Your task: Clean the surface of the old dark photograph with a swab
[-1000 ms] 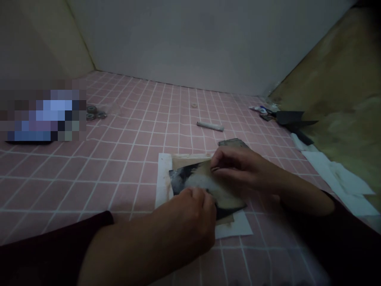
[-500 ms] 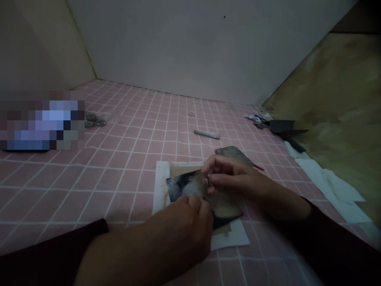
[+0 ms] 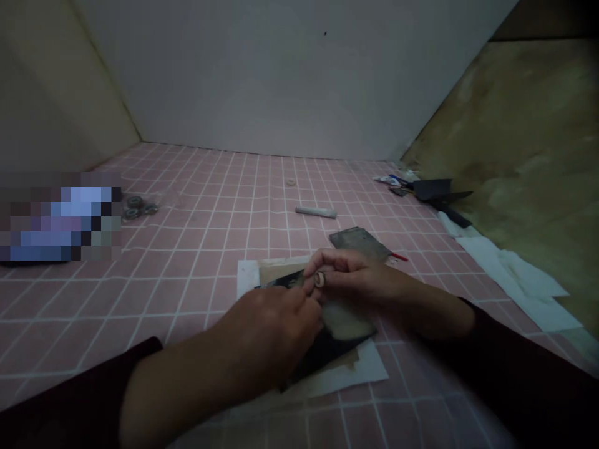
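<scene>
A small pale ring (image 3: 319,279) is pinched between the thumb and curled fingers of my right hand (image 3: 344,274). Close against it on the left is my left hand (image 3: 285,321), its fingers closed; what they hold, if anything, is hidden. Both hands are just above a dark sheet (image 3: 322,358) with a pale dusty patch (image 3: 349,321) on it. Under that sheet lies white paper (image 3: 372,368) with a brown layer (image 3: 276,269) on top. Behind my right hand rests a grey flat piece (image 3: 359,243), a thin red stick (image 3: 399,256) beside it.
Pink checked cloth (image 3: 210,218) covers the surface. Farther back lie a grey-white tube (image 3: 316,212) and another pale ring (image 3: 291,183). Several round grey pieces (image 3: 135,202) sit left, beside a blurred-out screen (image 3: 70,218). Dark tools (image 3: 433,189) and white paper strips (image 3: 524,274) line the right wall.
My hands have come closer together, and the ring in my right hand now faces me more clearly. The whole view has shifted slightly.
</scene>
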Action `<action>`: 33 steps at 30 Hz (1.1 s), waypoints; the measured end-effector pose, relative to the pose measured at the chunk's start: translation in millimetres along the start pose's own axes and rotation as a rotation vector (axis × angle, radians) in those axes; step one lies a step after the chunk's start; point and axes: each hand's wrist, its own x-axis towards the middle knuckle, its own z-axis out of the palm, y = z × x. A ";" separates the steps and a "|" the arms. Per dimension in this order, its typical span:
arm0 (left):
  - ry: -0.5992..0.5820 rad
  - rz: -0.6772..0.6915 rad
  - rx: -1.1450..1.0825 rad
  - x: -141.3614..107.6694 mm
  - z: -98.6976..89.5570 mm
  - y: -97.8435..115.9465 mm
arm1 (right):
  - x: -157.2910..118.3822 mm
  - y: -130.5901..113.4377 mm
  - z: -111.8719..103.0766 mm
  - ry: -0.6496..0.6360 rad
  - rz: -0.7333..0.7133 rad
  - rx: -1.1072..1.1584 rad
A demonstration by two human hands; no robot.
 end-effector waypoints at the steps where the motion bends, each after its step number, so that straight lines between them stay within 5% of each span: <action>1: -0.004 -0.086 -0.110 2.5 -1.1 -5.5 | 0.6 0.2 0.1 0.004 -0.002 -0.015; 6: 0.008 -0.281 -0.330 11.0 -5.7 -22.7 | 2.7 1.1 -0.3 -0.005 -0.034 -0.128; 33: -0.085 -0.253 -0.409 9.9 -2.7 -29.5 | 4.7 7.4 6.9 -0.027 -0.150 -0.278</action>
